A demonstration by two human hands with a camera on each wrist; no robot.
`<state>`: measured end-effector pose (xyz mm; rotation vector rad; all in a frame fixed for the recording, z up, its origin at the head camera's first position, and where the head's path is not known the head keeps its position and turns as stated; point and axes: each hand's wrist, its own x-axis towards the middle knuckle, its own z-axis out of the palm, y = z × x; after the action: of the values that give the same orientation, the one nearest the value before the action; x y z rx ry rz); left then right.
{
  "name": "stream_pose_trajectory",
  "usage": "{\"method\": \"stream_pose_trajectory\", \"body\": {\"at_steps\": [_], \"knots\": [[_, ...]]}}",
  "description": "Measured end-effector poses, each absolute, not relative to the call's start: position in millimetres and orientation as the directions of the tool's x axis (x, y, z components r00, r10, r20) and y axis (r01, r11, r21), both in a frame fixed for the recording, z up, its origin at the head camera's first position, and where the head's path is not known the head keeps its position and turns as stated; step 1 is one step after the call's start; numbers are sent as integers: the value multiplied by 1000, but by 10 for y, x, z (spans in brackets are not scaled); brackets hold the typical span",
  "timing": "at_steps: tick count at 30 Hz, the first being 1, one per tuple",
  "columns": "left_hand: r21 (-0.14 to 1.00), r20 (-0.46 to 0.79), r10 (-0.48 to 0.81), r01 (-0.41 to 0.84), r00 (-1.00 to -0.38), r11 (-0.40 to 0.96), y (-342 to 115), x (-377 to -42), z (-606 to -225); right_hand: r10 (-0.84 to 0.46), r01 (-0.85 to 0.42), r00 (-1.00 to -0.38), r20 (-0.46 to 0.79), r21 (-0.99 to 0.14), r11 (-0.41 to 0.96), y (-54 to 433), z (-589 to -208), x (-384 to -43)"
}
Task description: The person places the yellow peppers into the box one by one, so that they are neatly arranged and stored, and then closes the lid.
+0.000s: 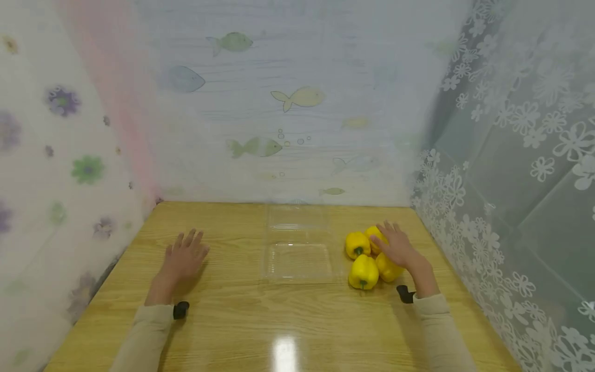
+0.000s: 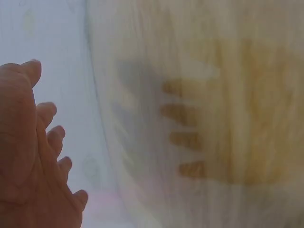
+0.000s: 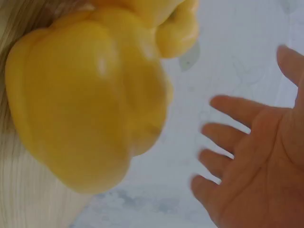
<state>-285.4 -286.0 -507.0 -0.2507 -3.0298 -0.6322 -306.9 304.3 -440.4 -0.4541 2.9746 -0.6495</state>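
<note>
Several yellow bell peppers (image 1: 364, 272) stand grouped on the right side of the wooden table. My right hand (image 1: 396, 247) is held over the back right of the group, fingers spread and holding nothing. Seen from the right wrist, a large yellow pepper (image 3: 85, 99) fills the left, with a gap between it and the palm (image 3: 256, 171). To the left of the peppers lies a clear plastic clamshell box (image 1: 299, 261), its lid folded back toward the wall. My left hand (image 1: 184, 256) is over the left part of the table, fingers apart, with nothing in it.
The wooden table (image 1: 223, 320) ends at a back curtain (image 1: 297, 124) printed with fish. A flowered curtain (image 1: 60, 170) runs along the left, and a white-flowered sheer one (image 1: 520, 155) along the right. Black wrist mounts (image 1: 181, 310) sit at both sleeves.
</note>
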Motion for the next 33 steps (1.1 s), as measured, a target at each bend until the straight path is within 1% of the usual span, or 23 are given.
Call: {"method": "stream_pose_trajectory", "body": {"at_steps": [2, 4, 7, 13, 21, 25, 27, 33], "knots": [[434, 71, 178, 191, -981, 880, -2823, -2836, -5108, -344, -278, -937, -56, -477, 834, 3033, -4376, -3010], [472, 76, 214, 224, -974, 853, -2786, -2826, -5142, -402, -282, -907, -128, -524, 804, 3029, -4348, -2955], [526, 102, 272, 284, -957, 801, -2721, -2819, -5164, -481, -315, -857, -184, -551, 773, 3026, -4328, -2903], [573, 153, 369, 386, -917, 723, -2485, -2802, -5109, -577, -406, -801, -158, -566, 718, 3022, -4355, -2869], [690, 219, 418, 443, -882, 573, -2065, -2770, -5108, -687, -497, -718, -114, -606, 621, 2985, -4413, -2904], [737, 272, 410, 463, -871, 493, -1913, -2754, -5147, -743, -495, -660, -111, -679, 542, 2981, -4452, -2938], [766, 290, 396, 460, -871, 449, -1850, -2752, -5171, -757, -486, -645, -103, -710, 510, 2977, -4479, -2951], [840, 302, 366, 427, -880, 335, -1713, -2761, -5231, -764, -450, -639, -94, -760, 470, 2966, -4545, -2982]]}}
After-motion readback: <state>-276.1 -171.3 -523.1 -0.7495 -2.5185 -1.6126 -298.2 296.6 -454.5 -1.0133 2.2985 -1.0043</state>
